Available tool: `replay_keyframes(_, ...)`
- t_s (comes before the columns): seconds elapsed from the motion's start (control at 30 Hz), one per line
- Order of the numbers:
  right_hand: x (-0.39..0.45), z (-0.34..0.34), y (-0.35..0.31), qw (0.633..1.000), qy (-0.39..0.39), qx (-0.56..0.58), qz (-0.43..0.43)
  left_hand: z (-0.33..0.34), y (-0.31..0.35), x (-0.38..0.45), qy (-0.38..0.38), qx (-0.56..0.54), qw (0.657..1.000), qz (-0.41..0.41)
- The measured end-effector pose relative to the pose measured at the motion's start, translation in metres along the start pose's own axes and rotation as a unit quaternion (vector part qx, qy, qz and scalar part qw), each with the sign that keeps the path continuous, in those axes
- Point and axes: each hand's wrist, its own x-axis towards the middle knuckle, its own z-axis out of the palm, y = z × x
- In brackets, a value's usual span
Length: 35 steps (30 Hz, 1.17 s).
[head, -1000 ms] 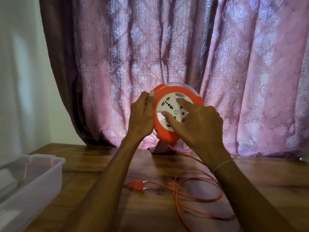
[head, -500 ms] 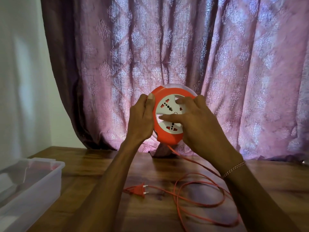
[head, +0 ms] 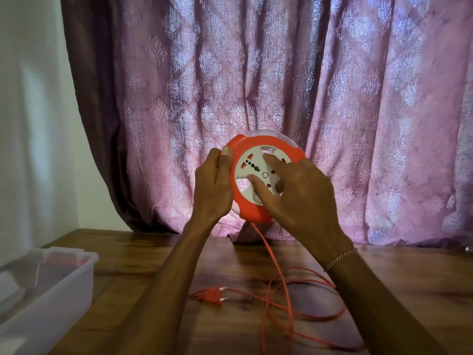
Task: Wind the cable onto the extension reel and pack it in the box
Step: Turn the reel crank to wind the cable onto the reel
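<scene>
I hold a round orange extension reel (head: 249,210) with a white socket face up in the air before the curtain. My left hand (head: 213,187) grips its left rim. My right hand (head: 298,194) lies on the white face, with fingers hooked into its openings. An orange cable (head: 271,254) hangs from the reel's bottom down to the wooden table (head: 143,254), where it lies in loose loops. Its orange plug (head: 213,295) rests on the table between my forearms.
A clear plastic box (head: 48,285) stands at the table's left edge, near the white wall. A purple patterned curtain (head: 256,85) hangs right behind the table and touches its far edge.
My right hand has turned the white face of the reel, and its fingers sit at a new angle. The loops on the table have shifted a little. The left hand keeps its grip.
</scene>
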Motion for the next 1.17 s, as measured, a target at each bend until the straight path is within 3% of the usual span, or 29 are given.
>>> replay_keyframes(0.17, 0.005, -0.008, 0.012, 0.992, 0.029, 0.017, -0.121, -0.001, 0.0, 0.001, 0.0, 0.0, 1.0, -0.002)
replay_keyframes(0.23, 0.007, -0.013, 0.014, 0.988, -0.023, 0.028, -0.151, -0.001, 0.0, 0.0, -0.006, 0.01, 1.0, -0.003)
replay_keyframes(0.37, 0.005, -0.017, 0.009, 0.977, -0.175, -0.031, -0.121, 0.0, -0.001, 0.0, -0.01, 0.018, 1.0, 0.002)
replay_keyframes(0.43, 0.003, -0.015, 0.007, 0.972, -0.197, -0.061, -0.11, 0.001, -0.002, -0.001, -0.012, 0.03, 0.999, 0.011)
replay_keyframes(0.77, -0.003, -0.004, 0.007, 0.993, -0.08, -0.059, -0.061, 0.005, -0.003, -0.003, -0.006, 0.053, 0.998, 0.026)
replay_keyframes(0.93, -0.004, 0.005, 0.003, 0.996, 0.0, -0.077, 0.045, 0.003, -0.005, -0.001, -0.005, 0.046, 0.999, 0.011)
replay_keyframes(1.03, -0.004, 0.006, 0.001, 0.995, 0.005, -0.096, 0.026, 0.003, -0.006, -0.002, -0.004, 0.053, 0.998, 0.015)
replay_keyframes(1.17, 0.0, 0.001, 0.007, 1.0, -0.008, -0.025, -0.014, 0.002, -0.007, -0.001, -0.003, 0.046, 0.999, -0.001)
